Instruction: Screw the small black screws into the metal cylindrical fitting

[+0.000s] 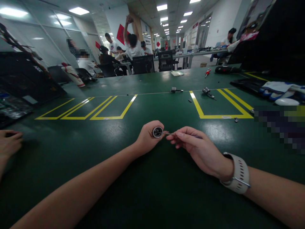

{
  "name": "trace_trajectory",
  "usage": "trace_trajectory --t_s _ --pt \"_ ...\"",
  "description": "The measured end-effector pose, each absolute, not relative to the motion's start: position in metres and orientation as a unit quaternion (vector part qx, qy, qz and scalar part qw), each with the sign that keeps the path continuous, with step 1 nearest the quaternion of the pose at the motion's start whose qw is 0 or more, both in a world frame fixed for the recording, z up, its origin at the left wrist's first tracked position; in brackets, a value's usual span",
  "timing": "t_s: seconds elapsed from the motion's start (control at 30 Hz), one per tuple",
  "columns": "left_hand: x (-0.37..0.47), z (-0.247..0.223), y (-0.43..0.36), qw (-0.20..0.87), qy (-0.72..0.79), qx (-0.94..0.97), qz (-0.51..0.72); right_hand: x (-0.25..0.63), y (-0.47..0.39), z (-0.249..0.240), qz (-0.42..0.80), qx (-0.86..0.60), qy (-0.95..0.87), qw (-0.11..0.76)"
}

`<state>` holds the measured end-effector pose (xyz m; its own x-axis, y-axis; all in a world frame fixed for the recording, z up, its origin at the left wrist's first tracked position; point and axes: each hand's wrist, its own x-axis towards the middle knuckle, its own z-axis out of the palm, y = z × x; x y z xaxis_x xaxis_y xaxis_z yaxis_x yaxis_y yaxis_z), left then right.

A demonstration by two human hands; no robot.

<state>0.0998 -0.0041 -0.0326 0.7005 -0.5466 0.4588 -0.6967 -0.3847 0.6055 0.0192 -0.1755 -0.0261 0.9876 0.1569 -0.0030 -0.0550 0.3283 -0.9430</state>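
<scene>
A round metal cylinder point(157, 132) with a hollow, dark end is gripped in my left hand point(148, 137), its open end turned toward me. My right hand point(194, 144), with a pale watch strap at the wrist, pinches a thin metal tool point(168, 133). The tool's tip reaches the cylinder's open end; how deep it goes is hard to see. Both hands are above the green table point(152, 178). Farther back lie two metal parts with shafts, one at the middle point(175, 90) and one inside the right yellow outline point(208, 93).
Small dark pieces lie at the right point(236, 120) and near the yellow tape point(190, 100). A red screwdriver point(207, 73) is at the back. Blue-and-white gloves point(281, 90) rest at the right. Another person's hand point(9, 143) is at the left edge.
</scene>
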Motion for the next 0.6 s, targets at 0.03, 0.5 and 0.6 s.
trace_trajectory --t_s 0.03,0.5,0.6 --pt "0.0998 -0.0326 -0.0040 0.414 -0.378 0.824 0.083 0.0194 -0.1756 -0.0264 0.068 -0.572 -0.045 0.816" --pt "0.1012 -0.0350 -0.0049 0.379 -0.394 0.826 0.133 0.0168 -0.1755 -0.0277 0.052 -0.569 -0.030 0.820" --pt "0.1010 -0.0351 -0.0038 0.395 -0.399 0.819 0.116 0.0181 -0.1762 -0.0285 0.071 -0.542 -0.030 0.837"
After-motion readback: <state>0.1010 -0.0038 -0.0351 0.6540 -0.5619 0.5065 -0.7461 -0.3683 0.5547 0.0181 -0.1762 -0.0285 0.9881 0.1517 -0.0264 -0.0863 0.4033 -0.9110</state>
